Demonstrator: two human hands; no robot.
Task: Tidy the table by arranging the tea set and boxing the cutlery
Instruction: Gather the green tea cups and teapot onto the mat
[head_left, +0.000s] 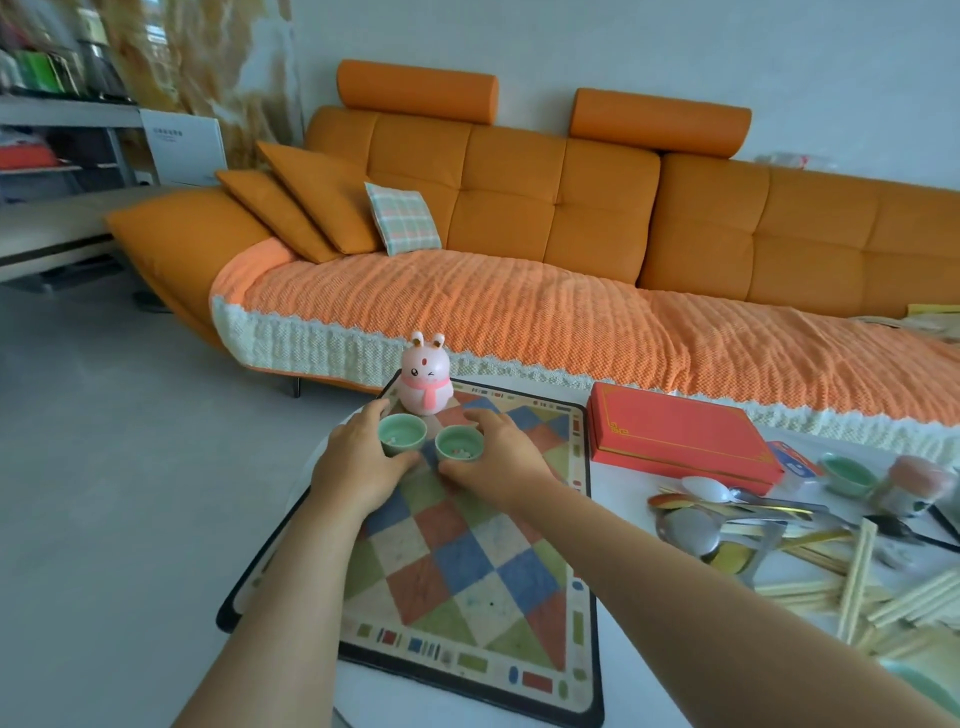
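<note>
Two small green tea cups stand side by side at the far end of the chequered mat (467, 571). My left hand (358, 457) grips the left cup (402, 430). My right hand (498, 457) grips the right cup (458, 442). A pink rabbit-shaped pot (425, 379) stands just behind them on the mat's far corner. Off to the right lies a closed red box (675, 434). In front of it sits a heap of metal spoons (696, 525) and pale chopsticks (857, 582). A third green cup (849, 475) stands beside a pink-topped piece (914, 480).
The white table (623, 597) ends just left of the mat, with grey floor beyond. An orange sofa (571, 218) with a knitted cover runs along the far side. Shelving and a white box stand at the back left.
</note>
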